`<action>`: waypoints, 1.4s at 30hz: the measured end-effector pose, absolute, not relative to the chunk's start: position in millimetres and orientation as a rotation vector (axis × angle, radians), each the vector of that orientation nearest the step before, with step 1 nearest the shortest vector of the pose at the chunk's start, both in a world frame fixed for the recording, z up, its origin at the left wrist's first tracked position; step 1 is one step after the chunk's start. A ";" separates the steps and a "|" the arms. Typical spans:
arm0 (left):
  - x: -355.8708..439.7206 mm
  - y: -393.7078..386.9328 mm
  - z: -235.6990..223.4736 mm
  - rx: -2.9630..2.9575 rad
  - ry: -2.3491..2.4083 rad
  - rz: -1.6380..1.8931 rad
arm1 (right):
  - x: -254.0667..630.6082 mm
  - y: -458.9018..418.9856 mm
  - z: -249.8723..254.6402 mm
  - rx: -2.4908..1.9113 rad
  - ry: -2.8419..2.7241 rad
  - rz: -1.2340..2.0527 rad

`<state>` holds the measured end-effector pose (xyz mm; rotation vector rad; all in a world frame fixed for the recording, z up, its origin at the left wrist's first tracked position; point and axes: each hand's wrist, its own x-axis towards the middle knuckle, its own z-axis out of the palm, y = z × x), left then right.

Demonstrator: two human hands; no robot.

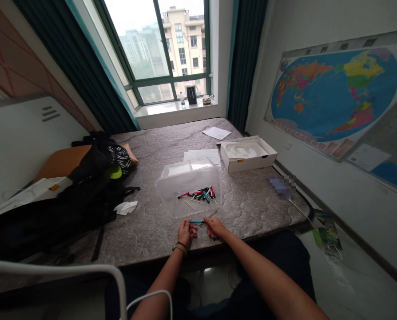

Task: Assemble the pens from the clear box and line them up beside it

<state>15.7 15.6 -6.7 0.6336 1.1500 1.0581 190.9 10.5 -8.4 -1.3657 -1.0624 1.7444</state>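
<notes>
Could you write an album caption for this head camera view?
Two hands, left and right, hold a teal pen before a clear bin of pens.

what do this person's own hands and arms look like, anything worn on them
Both forearms are bare of sleeves, and neither hand wears a glove. Above the left hand, the wrist has a thin red band and a wider brownish band. The right hand shows nothing at its wrist.

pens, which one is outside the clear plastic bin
The teal pen, held between the left hand and the right hand; the other pens, another teal one among them, lie inside the clear plastic bin.
</notes>
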 end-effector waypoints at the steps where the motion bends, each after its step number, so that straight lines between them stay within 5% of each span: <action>1: 16.0 15.5 -8.3 0.645 1.155 1.073 | 190.8 10.5 -8.6 -1.368 -1.035 1.731; 42: 17.7 17.1 -12.5 0.583 1.137 1.182 | 187.5 0.9 0.6 -1.261 -0.872 1.679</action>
